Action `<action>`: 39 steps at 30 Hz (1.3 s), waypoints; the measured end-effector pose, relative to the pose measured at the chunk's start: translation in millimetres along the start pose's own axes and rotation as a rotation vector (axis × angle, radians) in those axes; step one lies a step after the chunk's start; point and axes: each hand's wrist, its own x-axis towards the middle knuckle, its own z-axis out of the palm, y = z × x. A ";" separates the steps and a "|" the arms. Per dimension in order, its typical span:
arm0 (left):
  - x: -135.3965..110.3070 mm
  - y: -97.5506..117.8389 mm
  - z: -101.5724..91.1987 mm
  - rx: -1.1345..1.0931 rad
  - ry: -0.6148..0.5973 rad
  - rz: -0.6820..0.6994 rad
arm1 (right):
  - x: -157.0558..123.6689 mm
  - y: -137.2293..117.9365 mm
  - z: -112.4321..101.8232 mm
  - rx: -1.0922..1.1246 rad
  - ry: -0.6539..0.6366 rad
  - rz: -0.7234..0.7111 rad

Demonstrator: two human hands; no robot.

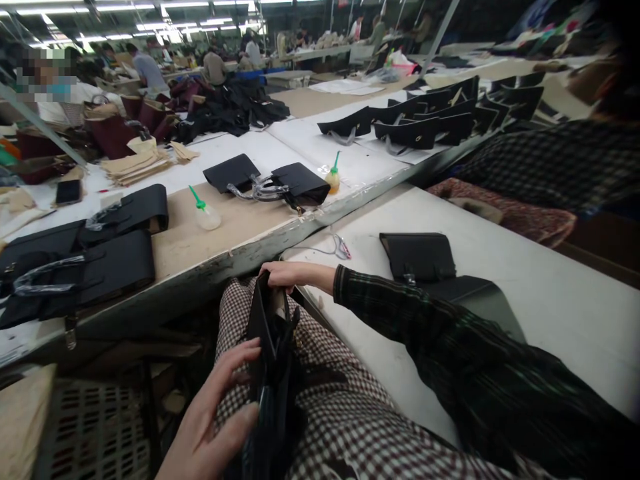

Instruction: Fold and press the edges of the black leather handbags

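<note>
A black handbag stands upright on my lap, its mouth open toward me and a pale lining showing inside. My right hand grips the far end of its top edge, fingers bent over into the opening. Beside the bag's left wall is my left hand, with thumb and fingers apart; whether the fingertips touch the wall I cannot tell. Checked cloth covers my legs under the bag. The bag's lower part is dark and partly hidden.
Black bags with wrapped handles lie on the left bench, near a clear bottle with a green nozzle and a yellowish bottle. More black pieces rest on the right table. A plastic crate sits lower left. A person's checked sleeve is at right.
</note>
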 end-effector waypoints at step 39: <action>18.4 17.8 -102.2 0.120 0.142 -0.328 | -152.6 6.2 37.4 0.679 0.167 -0.038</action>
